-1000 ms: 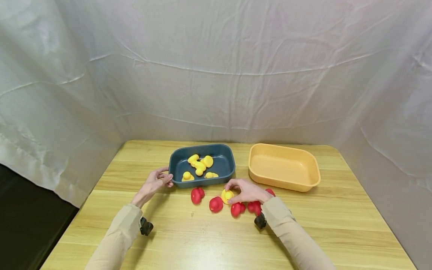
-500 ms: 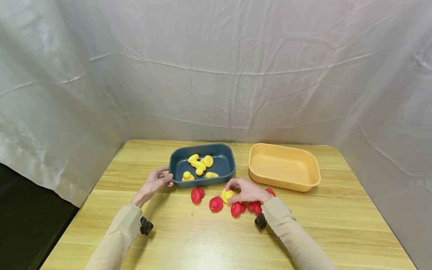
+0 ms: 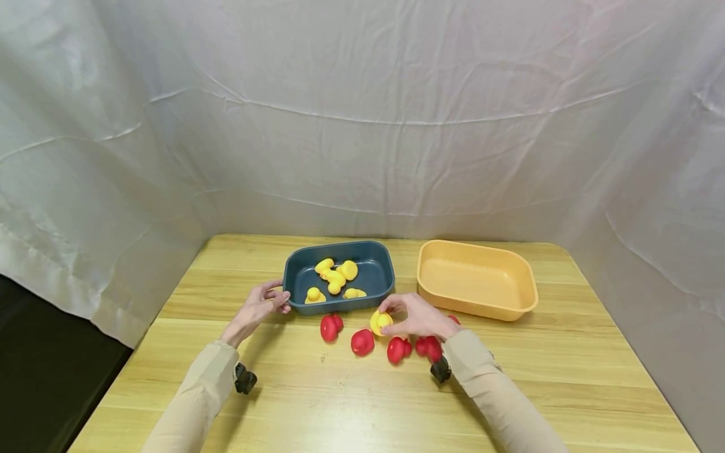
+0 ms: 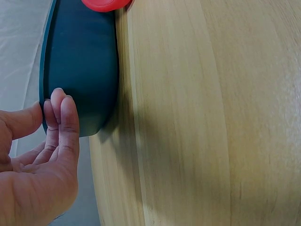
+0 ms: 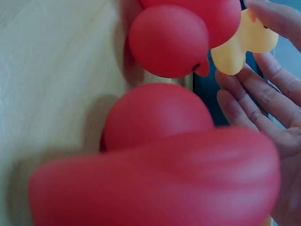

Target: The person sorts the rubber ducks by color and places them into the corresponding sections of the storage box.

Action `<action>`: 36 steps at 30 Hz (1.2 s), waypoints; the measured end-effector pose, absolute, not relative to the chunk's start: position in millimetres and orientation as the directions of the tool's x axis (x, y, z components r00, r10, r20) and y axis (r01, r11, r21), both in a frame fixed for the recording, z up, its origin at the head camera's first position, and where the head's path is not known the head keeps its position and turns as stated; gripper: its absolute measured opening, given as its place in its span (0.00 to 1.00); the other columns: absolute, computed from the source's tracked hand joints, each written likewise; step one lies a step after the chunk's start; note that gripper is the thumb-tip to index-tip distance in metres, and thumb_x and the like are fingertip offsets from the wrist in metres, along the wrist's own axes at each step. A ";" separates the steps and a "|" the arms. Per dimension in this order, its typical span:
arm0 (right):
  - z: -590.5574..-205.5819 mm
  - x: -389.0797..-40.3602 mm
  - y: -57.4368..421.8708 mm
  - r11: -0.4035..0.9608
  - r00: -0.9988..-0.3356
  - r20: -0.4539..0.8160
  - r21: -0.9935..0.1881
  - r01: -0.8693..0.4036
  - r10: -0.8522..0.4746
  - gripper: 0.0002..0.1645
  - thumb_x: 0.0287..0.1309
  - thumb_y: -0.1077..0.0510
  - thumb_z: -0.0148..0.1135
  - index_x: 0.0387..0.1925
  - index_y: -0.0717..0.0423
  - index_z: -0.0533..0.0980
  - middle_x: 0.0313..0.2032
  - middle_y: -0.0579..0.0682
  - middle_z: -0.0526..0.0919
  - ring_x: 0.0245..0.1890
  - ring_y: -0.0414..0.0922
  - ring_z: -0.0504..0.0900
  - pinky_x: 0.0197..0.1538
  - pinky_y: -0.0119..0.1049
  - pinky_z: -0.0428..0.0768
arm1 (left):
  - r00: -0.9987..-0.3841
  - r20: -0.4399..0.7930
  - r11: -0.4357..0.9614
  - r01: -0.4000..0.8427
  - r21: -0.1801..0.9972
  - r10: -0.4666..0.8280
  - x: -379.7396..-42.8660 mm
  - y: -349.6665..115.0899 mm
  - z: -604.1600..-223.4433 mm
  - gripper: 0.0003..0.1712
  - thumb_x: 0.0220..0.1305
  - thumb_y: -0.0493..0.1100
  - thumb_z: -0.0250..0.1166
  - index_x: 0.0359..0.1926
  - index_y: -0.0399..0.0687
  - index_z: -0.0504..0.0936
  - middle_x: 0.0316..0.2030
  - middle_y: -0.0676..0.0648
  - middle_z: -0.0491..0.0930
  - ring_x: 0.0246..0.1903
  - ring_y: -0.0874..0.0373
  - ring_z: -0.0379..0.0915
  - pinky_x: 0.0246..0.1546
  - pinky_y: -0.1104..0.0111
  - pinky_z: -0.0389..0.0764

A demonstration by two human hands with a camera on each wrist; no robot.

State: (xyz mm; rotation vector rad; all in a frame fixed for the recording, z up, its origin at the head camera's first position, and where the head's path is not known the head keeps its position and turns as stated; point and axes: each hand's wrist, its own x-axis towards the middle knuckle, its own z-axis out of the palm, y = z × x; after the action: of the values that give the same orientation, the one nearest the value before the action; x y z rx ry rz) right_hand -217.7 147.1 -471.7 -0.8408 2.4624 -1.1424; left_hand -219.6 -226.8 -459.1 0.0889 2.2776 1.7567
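My left hand [image 3: 265, 303] is at the near left corner of a dark blue bin [image 3: 362, 304]. In the left wrist view the thumb meets the rim while the fingers [image 4: 68, 120] lie against the outer wall. My right hand [image 3: 416, 316] pinches a yellow rubber duck [image 3: 378, 321] between thumb and fingers, just in front of the bin. The right wrist view shows this duck [image 5: 229, 54] partly covered by red ducks. Several yellow ducks [image 3: 335, 282] lie inside the bin. Red rubber ducks [image 3: 362, 342] lie on the table in front, some partly hidden by the right hand and sleeve.
An orange-yellow bin [image 3: 476, 283] with nothing in it stands to the right of the blue one. Both are on a wooden table [image 3: 317, 402]. Pale cloth [image 3: 385, 126] hangs behind the table and along its sides.
The right hand has risen a little and moved slightly away from me, with the yellow duck moving along in its fingers. The left hand and both bins stay in place.
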 end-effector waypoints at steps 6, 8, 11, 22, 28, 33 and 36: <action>-466.4 -216.7 147.4 0.493 -0.804 0.009 -0.786 -0.374 -0.595 0.18 0.55 0.47 0.75 0.45 0.47 0.81 0.45 0.43 0.86 0.51 0.46 0.81 0.62 0.52 0.77 | -0.964 -0.172 0.274 -0.113 0.955 0.202 -219.7 -226.5 -458.5 0.35 0.75 0.36 0.56 0.73 0.21 0.53 0.36 0.45 0.81 0.31 0.65 0.80 0.43 0.68 0.86; -465.0 -216.5 147.4 0.487 -0.809 0.018 -0.791 -0.371 -0.587 0.18 0.56 0.47 0.75 0.45 0.46 0.81 0.45 0.43 0.86 0.51 0.46 0.81 0.62 0.52 0.77 | -0.964 -0.173 0.276 -0.113 0.954 0.201 -219.7 -226.3 -458.2 0.35 0.75 0.36 0.56 0.73 0.21 0.53 0.36 0.45 0.81 0.30 0.65 0.80 0.43 0.68 0.86; -462.7 -215.8 146.8 0.475 -0.815 0.037 -0.797 -0.373 -0.578 0.17 0.55 0.48 0.75 0.44 0.46 0.81 0.45 0.44 0.85 0.50 0.48 0.80 0.62 0.53 0.78 | -0.964 -0.173 0.275 -0.115 0.955 0.199 -219.7 -226.2 -458.1 0.35 0.75 0.36 0.56 0.73 0.21 0.53 0.36 0.45 0.81 0.31 0.65 0.80 0.43 0.68 0.86; -458.3 -216.5 145.9 0.383 -0.825 0.103 -0.849 -0.364 -0.556 0.16 0.59 0.52 0.73 0.48 0.49 0.82 0.46 0.46 0.86 0.50 0.45 0.80 0.64 0.56 0.77 | -0.964 -0.158 0.267 -0.098 0.959 0.212 -220.1 -227.7 -460.3 0.34 0.74 0.35 0.56 0.72 0.20 0.53 0.35 0.46 0.82 0.30 0.65 0.81 0.42 0.68 0.86; -456.1 -218.4 145.2 0.354 -0.832 0.145 -0.856 -0.377 -0.535 0.16 0.60 0.53 0.71 0.50 0.50 0.81 0.47 0.48 0.86 0.50 0.46 0.80 0.65 0.58 0.75 | -0.965 -0.154 0.264 -0.095 0.960 0.213 -220.5 -228.0 -460.7 0.34 0.74 0.34 0.56 0.72 0.20 0.53 0.34 0.47 0.82 0.30 0.66 0.80 0.42 0.68 0.87; -454.7 -222.3 144.3 0.347 -0.845 0.174 -0.855 -0.384 -0.507 0.15 0.63 0.54 0.69 0.50 0.50 0.81 0.47 0.47 0.86 0.51 0.45 0.81 0.66 0.58 0.75 | -0.965 -0.155 0.264 -0.096 0.960 0.211 -220.2 -227.6 -460.2 0.34 0.74 0.34 0.56 0.72 0.20 0.53 0.34 0.47 0.81 0.30 0.65 0.81 0.42 0.68 0.87; -453.4 -224.7 143.3 0.355 -0.853 0.187 -0.850 -0.389 -0.488 0.14 0.64 0.53 0.68 0.50 0.49 0.81 0.45 0.46 0.85 0.50 0.44 0.81 0.65 0.58 0.75 | -0.965 -0.156 0.265 -0.097 0.959 0.210 -219.9 -227.4 -460.0 0.35 0.74 0.35 0.56 0.72 0.20 0.53 0.34 0.47 0.81 0.30 0.65 0.81 0.42 0.69 0.86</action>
State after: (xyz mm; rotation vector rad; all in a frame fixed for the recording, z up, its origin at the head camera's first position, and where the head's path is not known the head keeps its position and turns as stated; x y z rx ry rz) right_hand -224.7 143.3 -453.4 -0.8131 2.5035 -1.5281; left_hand -219.9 -227.4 -460.0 0.1052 2.2853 1.7610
